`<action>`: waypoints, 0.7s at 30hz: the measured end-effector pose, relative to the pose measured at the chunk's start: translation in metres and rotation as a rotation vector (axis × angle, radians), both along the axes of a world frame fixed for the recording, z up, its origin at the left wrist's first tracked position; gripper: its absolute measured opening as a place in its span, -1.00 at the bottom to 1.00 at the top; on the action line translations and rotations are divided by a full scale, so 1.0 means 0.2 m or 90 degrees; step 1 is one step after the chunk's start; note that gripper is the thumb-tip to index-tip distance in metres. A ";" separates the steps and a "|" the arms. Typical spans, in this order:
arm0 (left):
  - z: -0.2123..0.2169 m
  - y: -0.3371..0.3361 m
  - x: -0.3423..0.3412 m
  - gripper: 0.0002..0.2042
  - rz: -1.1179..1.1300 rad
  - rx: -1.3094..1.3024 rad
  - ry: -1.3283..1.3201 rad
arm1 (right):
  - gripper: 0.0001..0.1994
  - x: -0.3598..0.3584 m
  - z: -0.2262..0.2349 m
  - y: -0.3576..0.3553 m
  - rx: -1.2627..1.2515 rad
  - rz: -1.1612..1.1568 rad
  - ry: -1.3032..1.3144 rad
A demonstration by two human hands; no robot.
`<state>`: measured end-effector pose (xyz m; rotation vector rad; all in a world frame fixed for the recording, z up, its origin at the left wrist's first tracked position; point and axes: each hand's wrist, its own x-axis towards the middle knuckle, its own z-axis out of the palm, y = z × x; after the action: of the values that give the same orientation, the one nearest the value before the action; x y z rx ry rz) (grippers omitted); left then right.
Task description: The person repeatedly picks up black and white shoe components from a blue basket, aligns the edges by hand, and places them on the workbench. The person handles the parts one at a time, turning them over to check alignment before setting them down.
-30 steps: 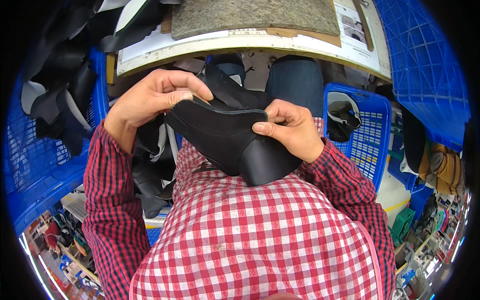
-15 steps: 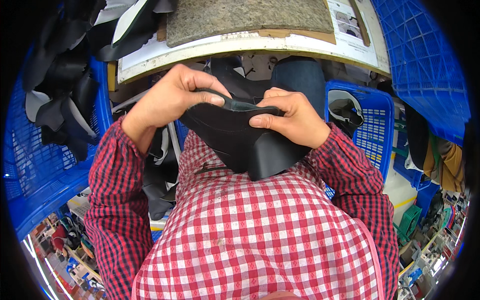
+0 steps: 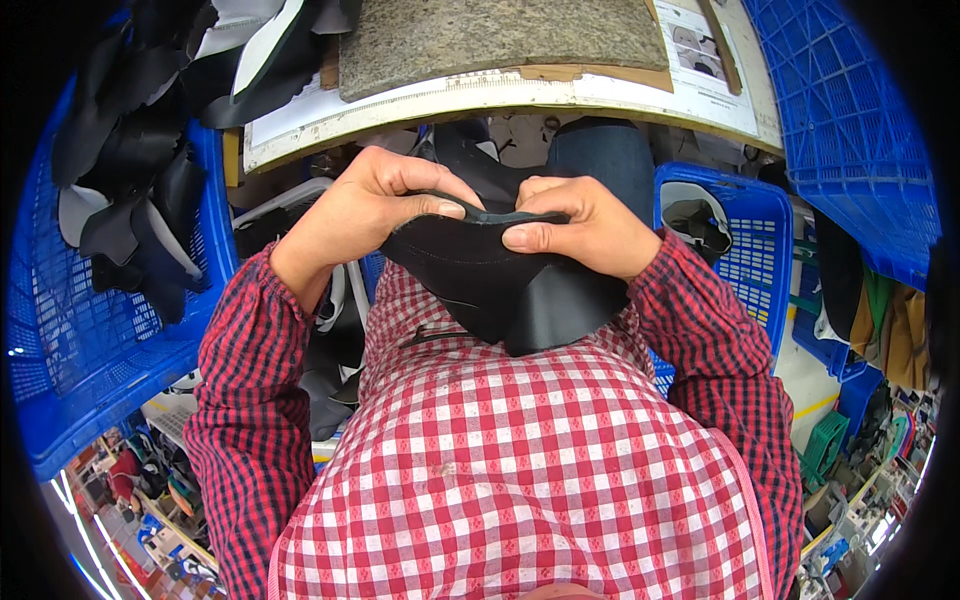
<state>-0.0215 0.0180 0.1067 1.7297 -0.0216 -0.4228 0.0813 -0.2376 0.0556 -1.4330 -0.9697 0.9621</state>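
A black shoe upper, part cloth and part smooth leather, hangs in front of my chest with a stitched line below its top edge. My left hand pinches that edge between thumb and fingers on the left. On the right, my right hand is closed on the same edge, its thumb lying on the near face. The folded rim runs between the two hands. The upper's lower end reaches down against my red and white checked apron.
Ahead is a worktable with a grey stone slab on it. Black and white pieces overhang a blue crate on the left. Another blue basket stands right, with tall blue crates beyond.
My left hand has moved slightly right and down, closer to my right hand. The edge between them now looks more closed. Both hands keep their hold on the shoe upper.
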 end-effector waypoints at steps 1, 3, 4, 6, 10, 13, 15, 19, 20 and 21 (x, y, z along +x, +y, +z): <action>0.00 0.00 -0.01 -0.82 0.003 0.001 0.007 | -0.77 -0.01 0.00 0.00 0.009 0.000 0.017; 0.00 -0.02 -0.01 -0.82 0.004 0.001 0.012 | -0.77 -0.01 0.00 0.00 0.012 -0.008 0.018; 0.00 -0.02 0.00 -0.82 0.005 0.001 0.003 | -0.77 -0.01 0.00 0.00 -0.033 0.001 0.010; 0.01 -0.03 0.01 -0.81 -0.010 -0.005 0.015 | -0.80 0.01 0.01 0.00 0.009 0.029 -0.058; 0.04 -0.02 0.03 -0.81 -0.045 0.011 0.026 | -0.79 0.02 0.04 -0.01 0.025 0.030 -0.263; 0.04 -0.02 0.03 -0.81 -0.045 -0.004 0.051 | -0.81 0.00 0.05 -0.01 0.033 -0.011 -0.356; 0.03 -0.01 0.04 -0.81 -0.056 0.010 0.031 | -0.83 0.00 0.05 0.00 0.043 -0.010 -0.316; 0.03 0.01 0.04 -0.84 -0.086 -0.047 0.033 | -0.82 0.00 0.02 0.02 0.057 0.018 -0.197; 0.03 0.02 0.04 -0.85 -0.068 -0.002 0.023 | -0.82 -0.01 0.01 0.02 0.076 0.011 -0.193; 0.04 0.02 0.03 -0.84 -0.064 0.020 -0.011 | -0.81 -0.01 0.00 0.02 0.052 -0.007 -0.195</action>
<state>-0.0159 0.0222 0.1152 1.7685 -0.1144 -0.4842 0.0784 -0.2343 0.0562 -1.5424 -1.2083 0.6979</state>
